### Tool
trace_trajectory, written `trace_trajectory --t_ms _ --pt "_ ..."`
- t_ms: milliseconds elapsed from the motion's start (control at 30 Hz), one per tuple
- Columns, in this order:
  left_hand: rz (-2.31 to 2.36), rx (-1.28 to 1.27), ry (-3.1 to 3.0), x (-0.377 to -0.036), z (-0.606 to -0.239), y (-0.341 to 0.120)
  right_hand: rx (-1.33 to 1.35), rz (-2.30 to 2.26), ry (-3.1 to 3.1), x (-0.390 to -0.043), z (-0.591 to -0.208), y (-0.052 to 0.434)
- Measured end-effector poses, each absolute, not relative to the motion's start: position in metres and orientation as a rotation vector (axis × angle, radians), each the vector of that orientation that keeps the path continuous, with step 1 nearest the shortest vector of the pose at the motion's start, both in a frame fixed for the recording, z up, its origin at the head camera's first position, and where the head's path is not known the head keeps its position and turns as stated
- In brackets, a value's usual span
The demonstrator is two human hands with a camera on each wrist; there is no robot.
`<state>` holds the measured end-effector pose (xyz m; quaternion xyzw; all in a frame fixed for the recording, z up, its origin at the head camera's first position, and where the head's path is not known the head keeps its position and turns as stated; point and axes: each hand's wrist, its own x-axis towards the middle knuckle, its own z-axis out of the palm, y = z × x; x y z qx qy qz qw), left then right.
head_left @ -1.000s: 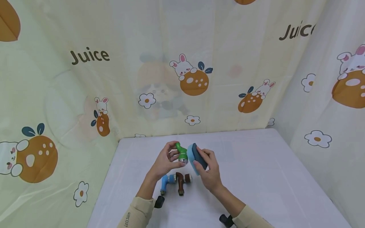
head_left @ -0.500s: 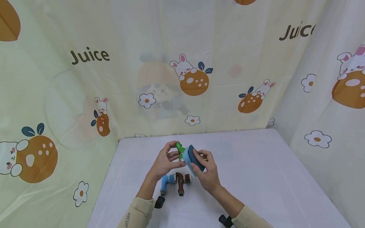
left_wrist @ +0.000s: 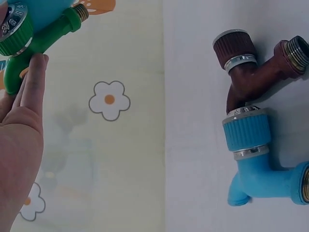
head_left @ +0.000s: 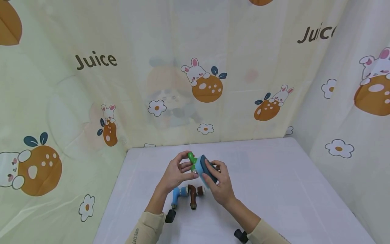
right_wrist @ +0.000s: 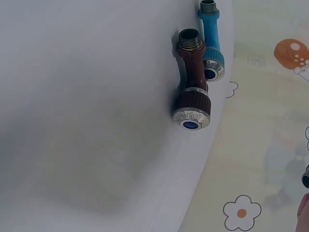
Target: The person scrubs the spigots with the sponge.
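Note:
My left hand [head_left: 176,173] holds up a green faucet [head_left: 193,159] above the table, its fingers behind the faucet and its thumb in front. In the left wrist view the green faucet [left_wrist: 48,38] shows a ribbed knob and a threaded end. My right hand [head_left: 223,186] grips a sponge [head_left: 208,170], light blue with a dark blue layer, and its light side lies against the faucet. Below the hands, a blue faucet [head_left: 175,196] and a brown faucet [head_left: 193,197] lie side by side on the table. Only a sliver of the right hand [right_wrist: 303,217] enters the right wrist view.
The table wears a white cover [head_left: 274,189]. Behind it hangs a cream curtain [head_left: 237,115] printed with rabbits, oranges and flowers, which also closes off both sides. Black wrist cameras sit near the left cuff [head_left: 170,216] and the right cuff [head_left: 241,236].
The right hand has brought the sponge leftward onto the green faucet, covering part of it. The left hand and the two faucets on the table have stayed in place.

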<state>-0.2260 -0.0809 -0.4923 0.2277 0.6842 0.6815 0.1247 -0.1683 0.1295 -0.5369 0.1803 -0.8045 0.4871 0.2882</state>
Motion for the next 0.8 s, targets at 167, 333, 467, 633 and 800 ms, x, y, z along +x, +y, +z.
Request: trace_trajectory --t_ms 167,333,467,633,800 --pt "1.983 0.658 2.000 -0.2256 -0.4924 -0.0812 0.461 1.269 -2.165 -0.1693 -0.5378 0.1294" --pt "1.947 0.660 2.026 -0.2245 -0.4906 -0.0810 0.428 1.186 -2.198 -0.1710 -0.5380 0.1305" --pt "1.921 0.661 2.021 -0.2233 -0.4903 -0.0800 0.378 1.112 -2.243 -0.1737 -0.5406 0.1326" --pt "1.914 0.665 2.011 -0.2227 -0.4908 -0.0795 0.347 1.057 -2.264 -0.1756 -0.5432 0.1341" --pt "1.900 0.667 2.022 -0.2216 -0.4897 -0.0782 0.328 1.011 -2.288 -0.1778 -0.5446 0.1358"
